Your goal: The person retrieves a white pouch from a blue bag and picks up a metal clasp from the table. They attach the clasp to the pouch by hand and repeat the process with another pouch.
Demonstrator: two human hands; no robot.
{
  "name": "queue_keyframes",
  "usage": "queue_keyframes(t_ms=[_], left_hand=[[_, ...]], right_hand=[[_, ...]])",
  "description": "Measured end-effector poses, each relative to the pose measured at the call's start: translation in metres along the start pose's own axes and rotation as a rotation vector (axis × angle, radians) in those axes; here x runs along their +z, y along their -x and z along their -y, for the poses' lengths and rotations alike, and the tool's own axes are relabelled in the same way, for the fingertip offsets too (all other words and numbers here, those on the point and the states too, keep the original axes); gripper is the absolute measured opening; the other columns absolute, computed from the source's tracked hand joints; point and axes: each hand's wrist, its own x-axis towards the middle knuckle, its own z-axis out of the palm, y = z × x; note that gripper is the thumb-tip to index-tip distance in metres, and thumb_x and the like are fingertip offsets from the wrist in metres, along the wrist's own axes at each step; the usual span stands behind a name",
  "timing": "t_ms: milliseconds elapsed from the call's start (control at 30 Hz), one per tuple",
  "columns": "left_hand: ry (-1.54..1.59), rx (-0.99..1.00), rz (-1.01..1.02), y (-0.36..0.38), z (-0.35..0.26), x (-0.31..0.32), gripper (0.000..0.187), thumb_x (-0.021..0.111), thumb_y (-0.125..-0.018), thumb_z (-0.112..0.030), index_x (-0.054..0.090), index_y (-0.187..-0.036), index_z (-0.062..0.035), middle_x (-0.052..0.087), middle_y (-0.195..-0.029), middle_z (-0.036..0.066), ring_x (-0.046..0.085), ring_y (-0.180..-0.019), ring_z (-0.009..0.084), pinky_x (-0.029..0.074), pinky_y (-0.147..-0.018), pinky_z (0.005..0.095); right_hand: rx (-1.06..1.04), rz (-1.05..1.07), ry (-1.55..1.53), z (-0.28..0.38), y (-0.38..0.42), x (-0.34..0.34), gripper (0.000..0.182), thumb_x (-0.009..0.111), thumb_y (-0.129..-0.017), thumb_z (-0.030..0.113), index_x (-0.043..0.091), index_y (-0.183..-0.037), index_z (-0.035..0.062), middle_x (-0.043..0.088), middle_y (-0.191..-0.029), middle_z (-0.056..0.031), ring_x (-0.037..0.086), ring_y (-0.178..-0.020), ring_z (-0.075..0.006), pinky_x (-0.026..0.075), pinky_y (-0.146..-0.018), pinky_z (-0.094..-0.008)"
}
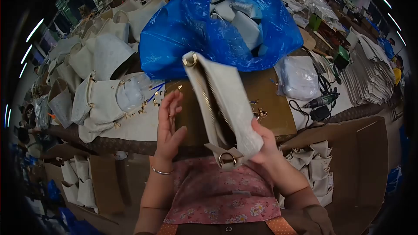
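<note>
A worker's right hand (261,141) clamps the lower end of a pale grey leather pouch (222,104), fingers wrapped behind it and thumb pressing the front, holding it up above the lap and in front of a brown work surface (270,100). The left hand (170,124) is raised beside it with palm open and fingers spread, gripping nothing and just short of touching the pouch; a thin bangle (160,172) circles that wrist. The pouch stands tilted, its long axis running from a gold ring (190,60) at the upper left end down to a second gold D-ring (227,159) on a tab at the lower end near the holding hand. A zip (213,100) runs along that length and gapes open near the bottom. Behind it, a blue plastic bag (196,30) holds more pale pieces, and finished pale bags (104,91) lie heaped to the left on the bench. Small gold fittings (148,104) are scattered near them. A power screwdriver (321,101) with a dark cable lies to the right. No brand, label or lettering can be read on the pouch or anything around it.
</note>
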Motion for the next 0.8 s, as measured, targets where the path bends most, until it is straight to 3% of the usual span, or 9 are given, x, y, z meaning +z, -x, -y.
queue_keyframes(t_ms=[67, 200, 300, 367, 533, 667, 700, 733, 800], left_hand=[[0.116, 0.188, 0.097, -0.010, -0.010, 0.017, 0.083, 0.063, -0.076, -0.017, 0.019, -0.144, -0.0035, 0.031, -0.145, 0.011, 0.028, -0.137, 0.0254, 0.020, -0.110, 0.0370], [0.001, 0.067, 0.037, -0.009, -0.017, 0.012, 0.093, 0.079, -0.069, -0.019, 0.024, -0.142, -0.0019, 0.041, -0.131, 0.008, 0.041, -0.122, 0.0200, 0.032, -0.103, 0.0320], [-0.104, -0.015, 0.215, 0.001, -0.012, -0.008, 0.067, 0.083, -0.063, -0.017, 0.052, -0.120, 0.0007, 0.053, -0.110, 0.006, 0.054, -0.097, 0.0127, 0.044, -0.080, 0.0246], [-0.142, -0.109, 0.217, 0.024, -0.013, -0.013, 0.047, 0.082, -0.063, -0.016, 0.060, -0.101, 0.0007, 0.059, -0.094, 0.006, 0.058, -0.084, 0.0132, 0.045, -0.074, 0.0243], [-0.344, -0.116, 0.178, 0.064, -0.033, 0.033, 0.035, 0.079, -0.063, -0.013, 0.062, -0.092, -0.0025, 0.059, -0.078, 0.003, 0.057, -0.069, 0.0127, 0.045, -0.064, 0.0239], [-0.370, -0.125, 0.817, 0.050, -0.055, 0.048, 0.041, 0.081, -0.061, -0.016, 0.063, -0.096, -0.0037, 0.056, -0.072, 0.001, 0.054, -0.064, 0.0138, 0.043, -0.064, 0.0268], [-0.231, 0.079, 0.832, 0.048, -0.033, 0.049, 0.058, 0.079, -0.062, -0.015, 0.056, -0.113, -0.0013, 0.056, -0.093, 0.007, 0.055, -0.084, 0.0183, 0.043, -0.082, 0.0320], [-0.230, 0.079, 0.829, 0.050, -0.020, 0.051, 0.058, 0.079, -0.062, -0.015, 0.056, -0.113, -0.0013, 0.056, -0.093, 0.007, 0.055, -0.084, 0.0183, 0.043, -0.082, 0.0320], [-0.437, 0.113, 0.177, 0.051, -0.003, 0.053, 0.075, 0.074, -0.064, -0.012, 0.040, -0.129, -0.0002, 0.041, -0.121, 0.014, 0.045, -0.109, 0.0236, 0.034, -0.098, 0.0361]], right_hand=[[0.094, 0.295, -0.322, -0.015, 0.004, -0.022, 0.059, 0.043, -0.096, 0.042, 0.032, -0.141, 0.0051, 0.044, -0.138, -0.0157, 0.044, -0.126, -0.0315, 0.033, -0.106, -0.0470], [0.212, -0.135, 0.052, -0.014, 0.025, -0.031, 0.073, 0.038, -0.092, 0.059, 0.032, -0.143, 0.0074, 0.043, -0.139, -0.0129, 0.044, -0.127, -0.0298, 0.034, -0.106, -0.0460], [0.244, -0.040, -0.134, -0.003, 0.042, -0.045, 0.091, 0.024, -0.084, 0.076, 0.032, -0.143, 0.0080, 0.043, -0.140, -0.0120, 0.046, -0.125, -0.0279, 0.042, -0.099, -0.0451], [0.180, 0.392, -0.233, 0.004, 0.045, -0.084, 0.091, 0.021, -0.083, 0.078, 0.027, -0.145, 0.0116, 0.043, -0.140, -0.0119, 0.048, -0.122, -0.0276, 0.050, -0.087, -0.0447], [0.046, -0.376, 0.648, 0.014, 0.032, -0.030, 0.071, 0.049, -0.095, 0.038, 0.010, -0.149, 0.0135, 0.041, -0.136, -0.0095, 0.057, -0.100, -0.0190, 0.049, -0.083, -0.0337], [-0.216, -0.226, 1.161, -0.005, 0.008, -0.031, 0.066, 0.050, -0.095, 0.038, 0.024, -0.145, 0.0060, 0.049, -0.123, -0.0118, 0.054, -0.099, -0.0205, 0.047, -0.083, -0.0316], [-0.149, -0.146, 1.084, -0.006, 0.006, -0.024, 0.063, 0.050, -0.095, 0.035, 0.024, -0.145, 0.0071, 0.046, -0.126, -0.0097, 0.051, -0.105, -0.0177, 0.045, -0.087, -0.0308], [-0.081, -0.065, 1.005, -0.008, 0.003, -0.018, 0.061, 0.050, -0.096, 0.033, 0.025, -0.146, 0.0081, 0.043, -0.130, -0.0076, 0.048, -0.110, -0.0149, 0.043, -0.091, -0.0300], [-0.015, 0.012, 0.809, -0.020, 0.003, -0.017, 0.055, 0.053, -0.095, 0.029, 0.033, -0.142, 0.0068, 0.044, -0.129, -0.0094, 0.045, -0.115, -0.0160, 0.041, -0.093, -0.0314]])
